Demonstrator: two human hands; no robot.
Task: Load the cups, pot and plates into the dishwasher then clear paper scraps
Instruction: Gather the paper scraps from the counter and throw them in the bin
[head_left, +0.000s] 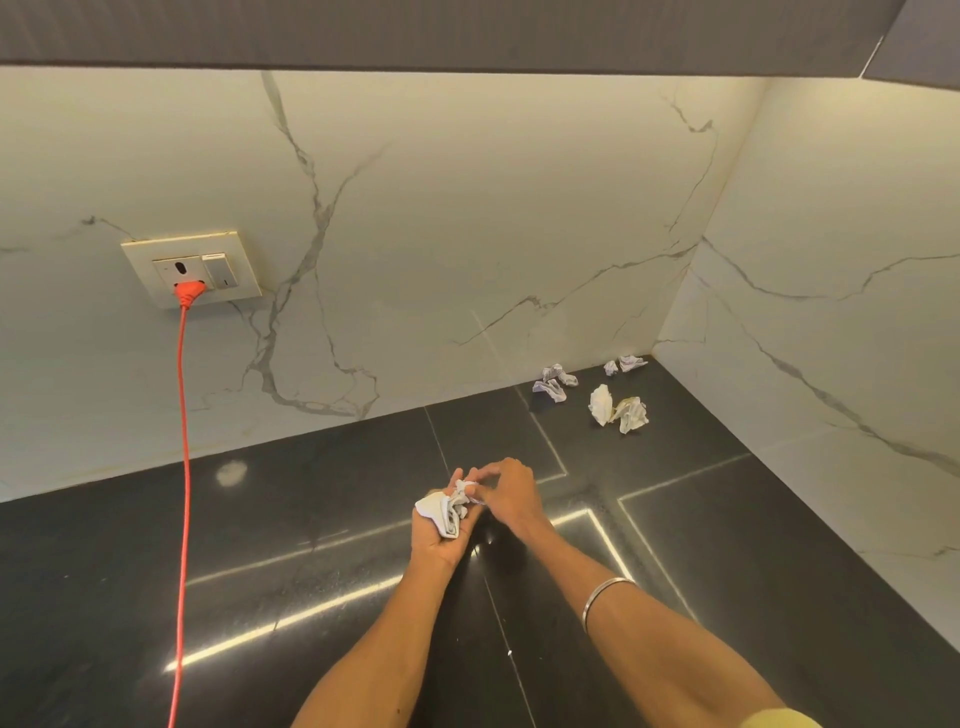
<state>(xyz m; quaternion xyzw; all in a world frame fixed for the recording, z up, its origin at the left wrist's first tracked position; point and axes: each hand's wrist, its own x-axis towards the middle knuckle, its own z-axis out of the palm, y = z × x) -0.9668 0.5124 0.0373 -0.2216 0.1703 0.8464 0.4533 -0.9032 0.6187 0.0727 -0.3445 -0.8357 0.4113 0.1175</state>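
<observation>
Before me: white marble-veined walls (467, 234) meeting in a corner; glossy black surface (260, 519); cream wall socket (191, 270) with orange cord (183, 467); dark cabinet (415, 31) overhead.

Orange cord (183, 467), black counter (727, 519)

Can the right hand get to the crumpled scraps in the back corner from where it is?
Probably yes. The countertop between the right hand and the corner scraps is bare, with nothing standing in the path. The right hand is now pinching at the paper wad in the left hand, so it must let go first.
</observation>
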